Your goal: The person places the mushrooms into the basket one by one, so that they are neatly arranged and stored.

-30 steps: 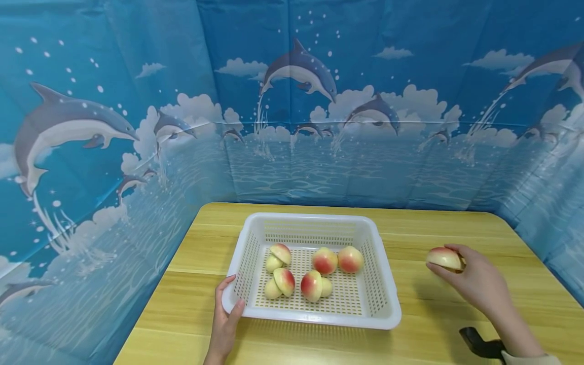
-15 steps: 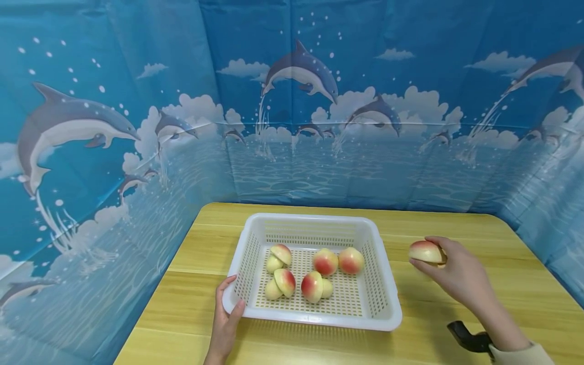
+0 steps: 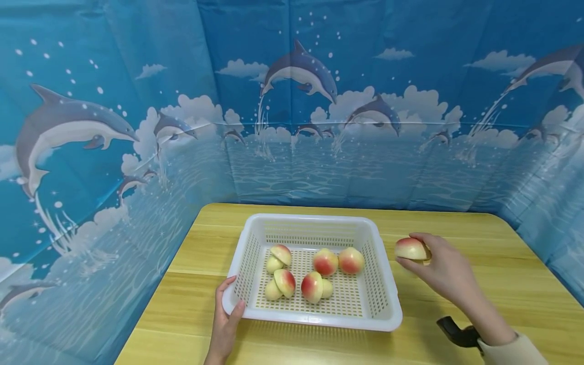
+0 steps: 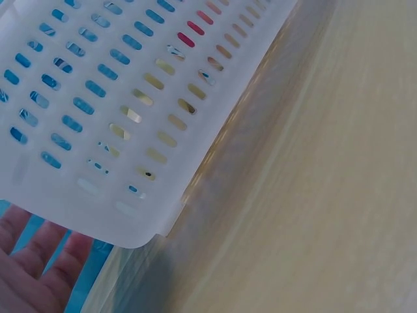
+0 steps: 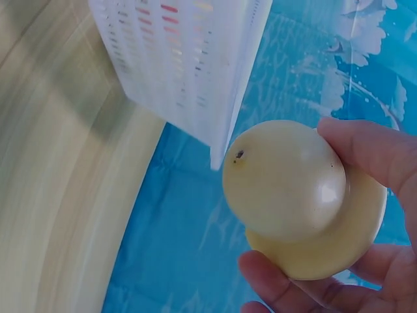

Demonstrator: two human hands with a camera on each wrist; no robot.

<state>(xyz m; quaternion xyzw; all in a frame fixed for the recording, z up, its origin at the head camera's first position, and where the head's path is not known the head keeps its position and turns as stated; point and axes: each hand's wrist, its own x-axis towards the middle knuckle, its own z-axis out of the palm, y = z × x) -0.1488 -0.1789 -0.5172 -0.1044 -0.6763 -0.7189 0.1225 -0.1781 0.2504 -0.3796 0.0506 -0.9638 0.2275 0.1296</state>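
Observation:
My right hand (image 3: 449,268) holds a toy mushroom (image 3: 410,249) over the table, just right of the basket. Thumb and fingers pinch its red and cream cap. In the right wrist view the mushroom's pale round stem (image 5: 283,179) faces the camera, with a small dark mark on it. At its near left corner, the white plastic basket (image 3: 319,319) is gripped by my left hand (image 3: 224,319), thumb over the rim. Several similar mushrooms lie inside, among them one tipped on its side (image 3: 312,287) near the front and a cap-up one (image 3: 351,260) at the right.
The basket stands on a yellow wood-grain table (image 3: 456,223). Blue dolphin-print sheeting (image 3: 292,167) hangs behind the table and along both sides. A black curved camera mount (image 3: 458,332) sticks out from the right wrist.
My right hand has moved left with the mushroom, closer to the basket's right side. The left hand, the basket and the mushrooms inside keep their places.

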